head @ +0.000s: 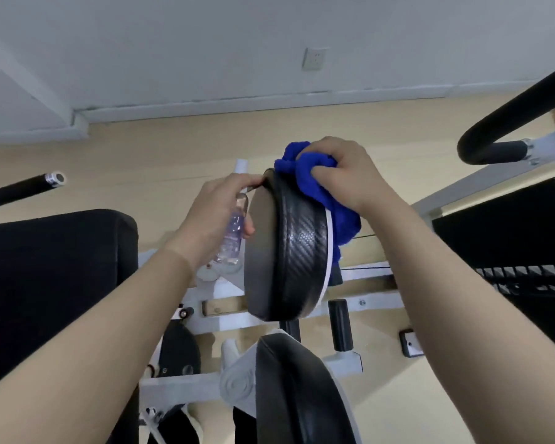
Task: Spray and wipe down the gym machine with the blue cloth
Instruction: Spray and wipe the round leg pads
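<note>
A round black pad (289, 248) of the gym machine stands on edge in the middle of the view. My right hand (343, 174) grips a bunched blue cloth (305, 171) and presses it against the pad's upper right rim and back face. My left hand (215, 216) holds a small clear spray bottle (234, 235) beside the pad's left face, its fingertips touching the pad's top edge. Much of the bottle is hidden by my fingers.
A second black pad (298, 392) sits below, on the white metal frame (205, 322). A black seat cushion (55, 277) is at left, a black foam handle (20, 190) at far left, a curved black bar (507, 123) at upper right. The black weight stack (510, 245) stands at right.
</note>
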The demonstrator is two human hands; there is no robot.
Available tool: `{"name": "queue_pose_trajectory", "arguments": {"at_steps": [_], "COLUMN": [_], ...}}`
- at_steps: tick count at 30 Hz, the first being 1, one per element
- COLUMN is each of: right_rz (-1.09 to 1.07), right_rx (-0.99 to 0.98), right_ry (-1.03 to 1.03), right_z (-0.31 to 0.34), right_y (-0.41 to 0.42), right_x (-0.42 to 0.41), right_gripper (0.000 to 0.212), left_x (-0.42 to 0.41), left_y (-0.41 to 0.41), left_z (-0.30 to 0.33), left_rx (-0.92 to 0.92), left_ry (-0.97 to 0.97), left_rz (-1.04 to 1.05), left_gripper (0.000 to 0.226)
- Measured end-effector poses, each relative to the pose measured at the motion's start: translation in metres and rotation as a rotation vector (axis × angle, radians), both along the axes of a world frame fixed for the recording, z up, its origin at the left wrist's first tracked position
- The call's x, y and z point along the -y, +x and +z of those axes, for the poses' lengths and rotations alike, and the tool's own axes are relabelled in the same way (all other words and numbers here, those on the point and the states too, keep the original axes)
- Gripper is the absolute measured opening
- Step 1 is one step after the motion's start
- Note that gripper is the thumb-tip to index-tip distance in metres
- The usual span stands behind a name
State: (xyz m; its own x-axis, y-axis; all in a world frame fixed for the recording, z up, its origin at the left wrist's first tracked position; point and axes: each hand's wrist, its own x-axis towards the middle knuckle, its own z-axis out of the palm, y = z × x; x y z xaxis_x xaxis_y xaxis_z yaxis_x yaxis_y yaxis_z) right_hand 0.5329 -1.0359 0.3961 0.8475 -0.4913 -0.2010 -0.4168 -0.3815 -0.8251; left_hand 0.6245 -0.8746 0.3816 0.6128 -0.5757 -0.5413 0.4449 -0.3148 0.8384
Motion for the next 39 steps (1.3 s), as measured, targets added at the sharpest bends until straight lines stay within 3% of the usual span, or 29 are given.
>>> {"name": "queue_pose_trajectory", "arguments": {"at_steps": [2, 5, 10, 13, 14, 16, 18, 21, 24, 27, 30, 32, 35, 39], "right_rz": [-0.007, -0.014, 0.132, -0.053, -0.122, -0.213, -0.197, -0.140, -0.282, -0.316, -0.254, -0.253, -0.397, -0.583], "right_rx": [-0.127, -0.213, -0.019, -0.052, -0.075, -0.092, -0.055, 0.063, 0.140, 0.126, 0.097, 0.092, 0.130, 0.249], "right_ry": [0.061, 0.170, 0.346, 0.307, 0.286, 0.231, 0.213, 0.282, 0.322, 0.129, -0.053, -0.140, -0.254, -0.097], "right_z": [-0.017, -0.020, 0.006, -0.018, -0.026, -0.034, -0.022, 0.001, -0.004, -0.009, -0.011, -0.010, -0.007, -0.018], "right_y": [0.020, 0.025, -0.007, 0.001, 0.005, 0.006, -0.002, -0.029, -0.043, -0.033, -0.009, 0.004, 0.006, -0.022], "right_x": [0.014, 0.019, 0.014, 0.011, 0.011, 0.009, 0.006, -0.009, -0.026, -0.030, -0.022, -0.017, -0.019, -0.039], "right_gripper": [0.023, 0.023, 0.025, 0.015, 0.021, 0.034, 0.028, 0.028, 0.038, 0.034, 0.038, 0.039, 0.038, 0.032], "left_x": [-0.003, -0.004, -0.001, -0.001, -0.002, -0.009, -0.014, -0.021, -0.027, -0.029, -0.020, -0.014, -0.011, -0.009], "left_y": [-0.001, -0.007, -0.014, -0.014, -0.014, -0.015, -0.018, -0.015, -0.002, 0.008, 0.005, 0.003, 0.000, -0.004], "left_z": [-0.001, -0.006, -0.015, -0.013, -0.012, -0.008, 0.002, 0.012, 0.014, 0.018, 0.018, 0.013, 0.006, -0.004], "left_rx": [0.008, 0.053, 0.204, 0.250, 0.278, 0.378, 0.493, 0.675, 0.779, 0.947, 1.337, 1.558, 1.669, 1.753], "left_ry": [0.007, -0.004, 0.066, 0.045, 0.032, 0.020, -0.017, -0.074, -0.081, -0.163, -0.193, -0.183, -0.115, -0.009], "left_rz": [-0.074, -0.149, -0.177, -0.196, -0.208, -0.247, -0.310, -0.450, -0.629, -0.913, -1.138, -1.099, -0.927, -0.687], "left_gripper": [0.044, 0.034, 0.030, 0.029, 0.030, 0.054, 0.067, 0.071, 0.073, 0.074, 0.068, 0.055, 0.050, 0.047]}}
